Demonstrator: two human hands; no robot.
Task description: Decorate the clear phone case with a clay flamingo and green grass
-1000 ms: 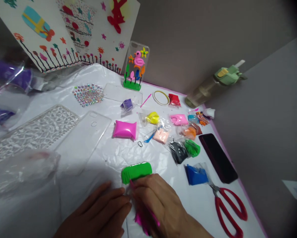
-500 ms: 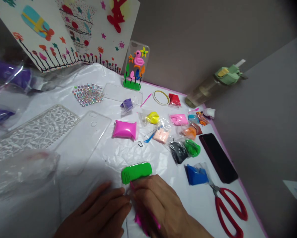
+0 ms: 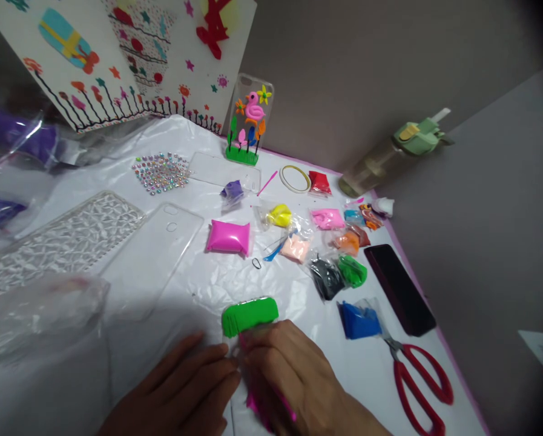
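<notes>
One white-covered tabletop [image 3: 314, 333] is the largest thing, and it carries all the others. Next come the left hand [image 3: 184, 381] and the right hand [image 3: 293, 369], both at the near side. The left hand lies low, with fingers stretched out toward the right fingertips; whether it grips or presses something beneath, I cannot tell. The right hand is closed in a narrow pinch around a pink tool [image 3: 244, 343], mostly hidden by the fingers. Then come the scissors [image 3: 394, 348], lying at the right with handles spread, and the dark phone [image 3: 399, 289] beyond them. Smaller is the green clay [image 3: 250, 316], a flat strip directly in front of the right hand, with fine grooves at its left end. The visible tip of the pink tool, the smallest part, is near the lower edge of this strip.

From here, in my judgement, the grooves could become too deep or torn if the tip is pushed hard, because the clay looks soft. The strip could also slide if nothing steadies it, and the right knuckles, being so near, could flatten its lower edge.

Compared with one second ago, the tip shows less clearly against the green and seems slightly drawn back. The left hand, the strip and the scissors keep their places.
</notes>
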